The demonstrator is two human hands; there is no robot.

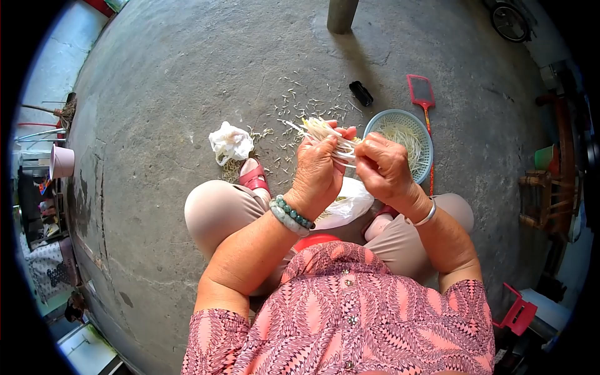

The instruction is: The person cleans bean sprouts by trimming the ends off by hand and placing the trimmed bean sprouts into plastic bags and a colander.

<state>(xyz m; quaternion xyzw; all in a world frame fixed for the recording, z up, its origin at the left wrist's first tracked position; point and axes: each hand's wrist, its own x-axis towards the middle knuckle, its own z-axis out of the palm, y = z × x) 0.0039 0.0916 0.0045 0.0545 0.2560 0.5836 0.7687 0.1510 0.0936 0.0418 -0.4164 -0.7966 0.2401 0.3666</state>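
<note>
My left hand (320, 164) is closed around a bunch of bean sprouts (320, 129), whose pale stems and yellowish heads stick out between thumb and fingers. Beside it, my right hand (384, 164) pinches at the stem ends on the bunch's right side; its fingertips are partly hidden. More sprouts (407, 142) lie in a light blue-green colander (427, 145) on the floor to the right. Between my feet is a white plastic bag (351, 203), partly covered by my hands. Broken sprout pieces (290, 100) are scattered on the floor ahead.
A crumpled white bag (230, 142) lies near my left foot. A red fly swatter (421, 92) lies against the colander's far side, and a small black object (360, 93) is near it. A post (342, 17) stands ahead. A pink bucket (61, 162) is far left, a wooden chair (542, 195) far right.
</note>
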